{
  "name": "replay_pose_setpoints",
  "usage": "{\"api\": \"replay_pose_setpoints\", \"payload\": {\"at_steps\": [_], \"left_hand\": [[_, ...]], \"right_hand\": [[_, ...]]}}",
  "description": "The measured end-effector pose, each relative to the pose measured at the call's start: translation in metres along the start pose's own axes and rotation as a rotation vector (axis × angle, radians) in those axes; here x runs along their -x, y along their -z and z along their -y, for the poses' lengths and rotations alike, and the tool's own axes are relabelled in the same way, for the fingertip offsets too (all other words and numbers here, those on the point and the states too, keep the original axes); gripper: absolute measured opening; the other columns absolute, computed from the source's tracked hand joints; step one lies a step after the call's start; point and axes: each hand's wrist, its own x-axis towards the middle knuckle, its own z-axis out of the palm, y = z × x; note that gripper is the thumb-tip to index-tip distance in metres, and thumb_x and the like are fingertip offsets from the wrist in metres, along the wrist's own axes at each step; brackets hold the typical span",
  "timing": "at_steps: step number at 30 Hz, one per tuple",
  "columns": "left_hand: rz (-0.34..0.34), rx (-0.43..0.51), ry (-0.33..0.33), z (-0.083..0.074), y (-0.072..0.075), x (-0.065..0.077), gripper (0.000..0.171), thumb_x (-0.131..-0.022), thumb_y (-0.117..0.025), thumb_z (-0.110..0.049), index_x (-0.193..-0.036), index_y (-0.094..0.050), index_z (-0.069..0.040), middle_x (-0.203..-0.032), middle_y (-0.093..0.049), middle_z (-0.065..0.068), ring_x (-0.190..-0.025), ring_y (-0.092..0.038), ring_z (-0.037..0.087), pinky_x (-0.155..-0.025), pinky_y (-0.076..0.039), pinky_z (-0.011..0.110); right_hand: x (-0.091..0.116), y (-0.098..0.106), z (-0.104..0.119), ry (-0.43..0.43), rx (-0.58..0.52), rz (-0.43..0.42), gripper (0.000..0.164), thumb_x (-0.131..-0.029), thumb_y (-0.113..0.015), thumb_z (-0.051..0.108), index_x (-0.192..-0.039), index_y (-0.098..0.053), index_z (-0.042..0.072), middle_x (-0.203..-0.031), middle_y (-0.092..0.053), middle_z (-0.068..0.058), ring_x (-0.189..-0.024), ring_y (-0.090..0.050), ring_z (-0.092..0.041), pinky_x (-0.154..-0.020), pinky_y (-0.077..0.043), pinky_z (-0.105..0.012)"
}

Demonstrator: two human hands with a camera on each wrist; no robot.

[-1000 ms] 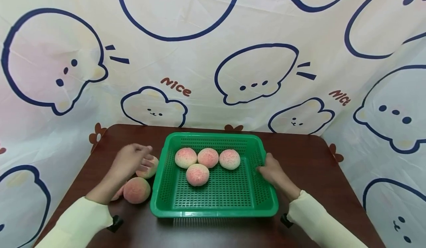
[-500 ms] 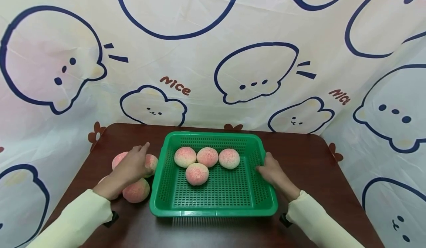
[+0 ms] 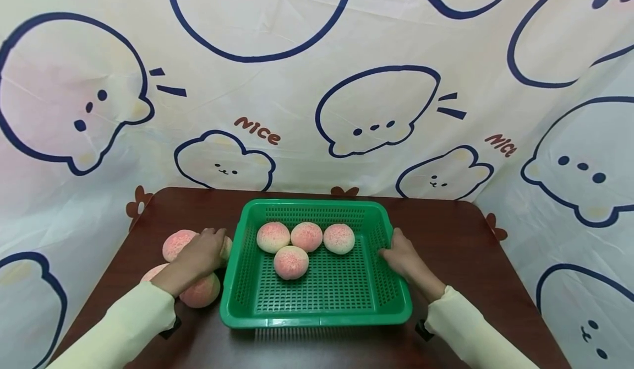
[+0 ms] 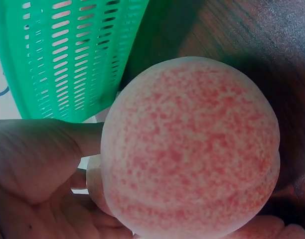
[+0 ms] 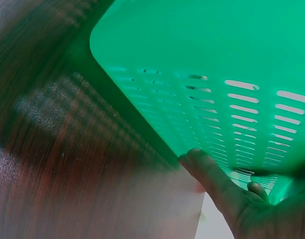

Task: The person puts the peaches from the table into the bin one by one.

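My left hand [image 3: 202, 253] reaches down left of the green basket [image 3: 317, 319], its fingers around a peach [image 3: 226, 248] that is mostly hidden beneath them. In the left wrist view, a pink-speckled peach [image 4: 192, 144] stands in front of the hand, and part of the held peach [image 4: 95, 184] shows between thumb and fingers. My right hand [image 3: 403, 256] grips the basket's right rim, thumb on the inner side. Several pink and cream peaches [image 3: 291, 262] sit in the basket's back and left part.
More peaches lie left of the basket: one behind my left wrist [image 3: 178, 245], one partly under the forearm [image 3: 154, 271], and one in front [image 3: 200, 292]. They rest on a dark brown table [image 3: 460, 242]. A cartoon-printed cloth [image 3: 297, 99] hangs behind it.
My left hand has come down from above the peaches onto the one beside the basket, and its fingers have closed around it. The right hand keeps its hold on the rim.
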Motion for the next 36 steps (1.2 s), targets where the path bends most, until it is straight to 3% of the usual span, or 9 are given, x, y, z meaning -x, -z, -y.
{"api": "replay_pose_setpoints", "payload": {"at_steps": [5,12,19,25,36], "left_hand": [[-0.033,0.044,-0.06,0.001,0.001,0.0,0.055,-0.082,-0.075,-0.003,-0.131,-0.056,0.014,-0.117,-0.063,0.032,-0.104,-0.067,0.044,-0.083,-0.056,0.055],[-0.124,0.123,-0.163,0.003,0.001,0.001,0.039,-0.08,-0.07,0.006,-0.116,-0.059,0.014,-0.101,-0.065,0.025,-0.092,-0.068,0.037,-0.078,-0.058,0.051],[-0.192,0.123,-0.132,0.003,0.007,0.0,0.063,-0.074,-0.082,0.002,-0.129,-0.054,0.018,-0.12,-0.061,0.035,-0.106,-0.064,0.048,-0.091,-0.053,0.061],[-0.169,0.176,-0.1,-0.001,0.02,-0.001,0.068,-0.077,-0.081,0.005,-0.135,-0.05,0.018,-0.133,-0.055,0.038,-0.119,-0.058,0.054,-0.099,-0.047,0.067],[-0.168,0.199,-0.036,0.001,0.037,0.002,0.072,-0.079,-0.08,-0.001,-0.141,-0.048,0.015,-0.138,-0.054,0.038,-0.124,-0.056,0.051,-0.1,-0.046,0.067]], "right_hand": [[0.0,0.0,-0.002,0.004,-0.003,-0.002,0.051,-0.1,-0.057,0.007,-0.142,-0.032,-0.009,-0.126,-0.057,-0.034,-0.099,-0.07,-0.037,-0.075,-0.061,-0.045],[0.0,-0.001,-0.004,0.007,0.0,-0.003,0.049,-0.1,-0.057,0.006,-0.14,-0.034,-0.008,-0.125,-0.057,-0.033,-0.097,-0.07,-0.034,-0.074,-0.06,-0.044],[0.0,-0.002,-0.003,0.013,-0.02,-0.006,0.046,-0.099,-0.057,0.006,-0.138,-0.035,-0.008,-0.123,-0.057,-0.033,-0.092,-0.071,-0.032,-0.072,-0.061,-0.044],[0.0,-0.002,-0.003,0.014,-0.023,-0.013,0.046,-0.099,-0.057,0.005,-0.138,-0.035,-0.008,-0.121,-0.058,-0.032,-0.092,-0.071,-0.032,-0.071,-0.061,-0.044],[0.001,-0.002,-0.003,0.015,-0.023,-0.007,0.046,-0.1,-0.056,0.005,-0.138,-0.035,-0.008,-0.122,-0.058,-0.033,-0.093,-0.071,-0.032,-0.072,-0.061,-0.044]]}}
